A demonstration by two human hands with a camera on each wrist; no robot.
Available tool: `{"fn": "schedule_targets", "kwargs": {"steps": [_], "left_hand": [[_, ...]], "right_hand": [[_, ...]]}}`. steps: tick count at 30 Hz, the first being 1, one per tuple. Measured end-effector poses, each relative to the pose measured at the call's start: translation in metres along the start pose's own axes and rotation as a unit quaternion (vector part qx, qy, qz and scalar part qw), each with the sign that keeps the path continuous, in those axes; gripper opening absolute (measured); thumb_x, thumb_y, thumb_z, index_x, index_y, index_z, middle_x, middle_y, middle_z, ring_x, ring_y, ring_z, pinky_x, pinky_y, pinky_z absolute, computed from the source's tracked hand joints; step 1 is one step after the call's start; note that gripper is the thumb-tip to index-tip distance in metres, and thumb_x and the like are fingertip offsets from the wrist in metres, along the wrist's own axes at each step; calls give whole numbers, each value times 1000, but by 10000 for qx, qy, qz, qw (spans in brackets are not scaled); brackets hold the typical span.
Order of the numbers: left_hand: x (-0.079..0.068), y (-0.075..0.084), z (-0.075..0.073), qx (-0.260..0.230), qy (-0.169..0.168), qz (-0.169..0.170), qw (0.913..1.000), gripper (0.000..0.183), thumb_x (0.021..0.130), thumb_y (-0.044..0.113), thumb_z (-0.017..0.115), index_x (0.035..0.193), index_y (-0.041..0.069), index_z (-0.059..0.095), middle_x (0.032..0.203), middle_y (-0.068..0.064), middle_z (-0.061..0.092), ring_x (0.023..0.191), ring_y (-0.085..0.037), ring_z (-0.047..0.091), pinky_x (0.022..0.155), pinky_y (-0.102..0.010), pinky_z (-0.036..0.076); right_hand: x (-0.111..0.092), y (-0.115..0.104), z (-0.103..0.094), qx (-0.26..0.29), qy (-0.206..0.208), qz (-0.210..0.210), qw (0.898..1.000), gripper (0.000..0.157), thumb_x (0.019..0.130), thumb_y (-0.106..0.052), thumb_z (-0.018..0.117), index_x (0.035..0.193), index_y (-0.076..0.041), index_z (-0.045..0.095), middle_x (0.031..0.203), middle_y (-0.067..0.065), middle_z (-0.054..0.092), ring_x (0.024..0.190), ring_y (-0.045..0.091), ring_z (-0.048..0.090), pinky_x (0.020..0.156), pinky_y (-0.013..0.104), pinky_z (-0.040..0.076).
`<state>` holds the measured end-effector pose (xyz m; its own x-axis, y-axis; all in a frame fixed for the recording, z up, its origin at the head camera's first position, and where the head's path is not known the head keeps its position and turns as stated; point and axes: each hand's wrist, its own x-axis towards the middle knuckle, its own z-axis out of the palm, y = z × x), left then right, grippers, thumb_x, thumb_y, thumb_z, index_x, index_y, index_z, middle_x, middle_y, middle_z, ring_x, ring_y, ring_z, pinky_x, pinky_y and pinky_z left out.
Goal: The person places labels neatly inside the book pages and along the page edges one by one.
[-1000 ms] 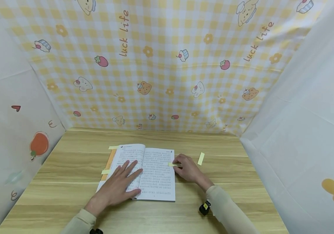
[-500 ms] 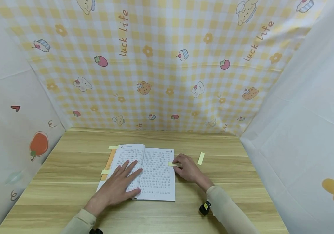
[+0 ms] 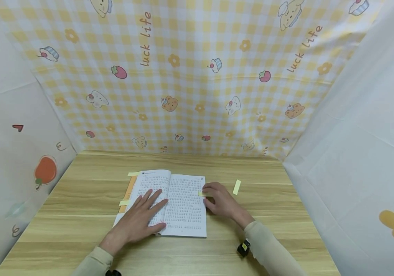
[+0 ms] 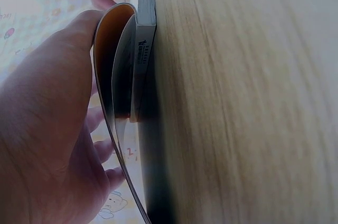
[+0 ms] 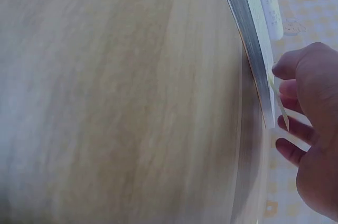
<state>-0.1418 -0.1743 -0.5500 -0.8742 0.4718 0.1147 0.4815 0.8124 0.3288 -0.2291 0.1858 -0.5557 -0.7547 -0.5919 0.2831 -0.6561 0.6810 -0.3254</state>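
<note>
A book [image 3: 185, 209] lies spread on the table, with lines of small print on both pages. My left hand [image 3: 137, 221] rests on the left page, fingers spread. In the left wrist view that side of the book [image 4: 144, 49] bows upward beneath the palm. A pale yellow sticky strip [image 3: 201, 194] overlaps the right page's outer edge. Around it is my right hand [image 3: 222, 201], thumb and fingers parted on either side. The right wrist view has the strip [image 5: 282, 109] jutting from the page edge, with the thumb [image 5: 288, 65] right at that edge.
Another yellow strip [image 3: 237, 187] lies on the wooden table [image 3: 252, 172], right of the book. Two more strips, an upper one [image 3: 134, 174] and a lower one [image 3: 124, 202], stick out from the book's left side by its orange cover flap [image 3: 131, 186]. A checked curtain [image 3: 190, 126] hangs behind.
My right thumb and fingers have parted from the strip they were pinching, and it stays at the page edge. The right wrist has shifted slightly right. My left hand stays put.
</note>
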Motion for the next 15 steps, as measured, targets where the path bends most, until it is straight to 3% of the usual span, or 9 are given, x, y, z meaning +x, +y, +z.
{"fn": "schedule_targets", "kwargs": {"steps": [5,15], "left_hand": [[0,0,0,19,-20,-5,10000,78,106,62,70,170,22,53,188,-11,30,174,-48,28,138,-74,29],[0,0,-1,36,34,36,10000,78,106,61,71,170,21,53,187,-13,33,173,-48,30,137,-74,31]], "right_hand": [[-2,-3,-1,-316,-121,-363,9988,32,102,-23,82,128,-5,83,140,10,79,139,33,69,123,57,54],[-8,-5,0,-763,-366,-546,9949,42,106,-31,77,140,-7,77,149,8,75,146,33,64,123,56,51]]}}
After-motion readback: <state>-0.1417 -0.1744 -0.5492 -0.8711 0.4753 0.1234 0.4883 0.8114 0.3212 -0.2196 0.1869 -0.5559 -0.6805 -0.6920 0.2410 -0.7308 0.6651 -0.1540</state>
